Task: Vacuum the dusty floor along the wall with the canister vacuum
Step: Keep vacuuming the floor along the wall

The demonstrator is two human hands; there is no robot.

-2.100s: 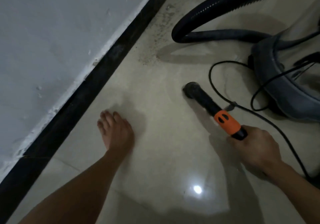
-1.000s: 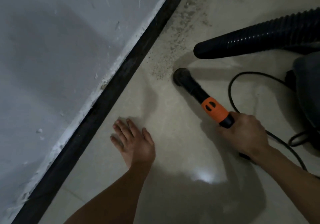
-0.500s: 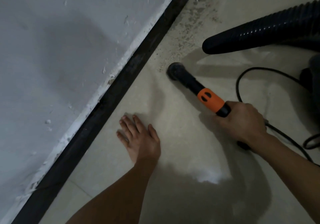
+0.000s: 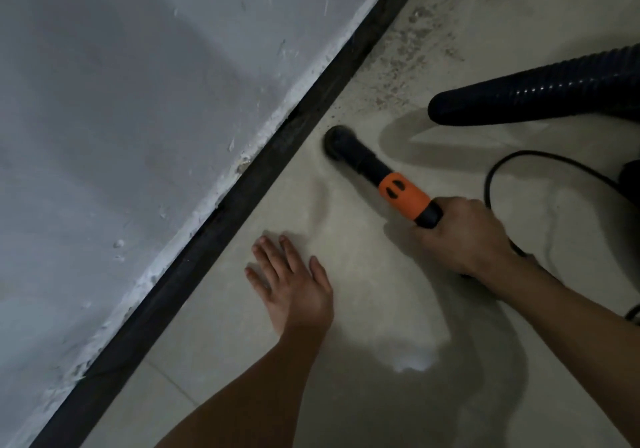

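Though dimly lit, shows a pale glossy tiled floor (image 4: 242, 343) meeting a black skirting (image 4: 214, 219) below a chipped grey wall (image 4: 121, 101), with gritty dust (image 4: 401, 63) scattered along that skirting. Counts one ribbed hose (image 4: 540, 91), one black cord (image 4: 540, 156), one vacuum wand (image 4: 374, 170) and two hands: left hand (image 4: 294, 288) flat and relaxed on the tile, right hand (image 4: 464, 236) clenched round the wand behind its orange collar (image 4: 403, 193). Against half a second ago, places the nozzle (image 4: 337, 141) nearer the skirting, at the dust's edge.
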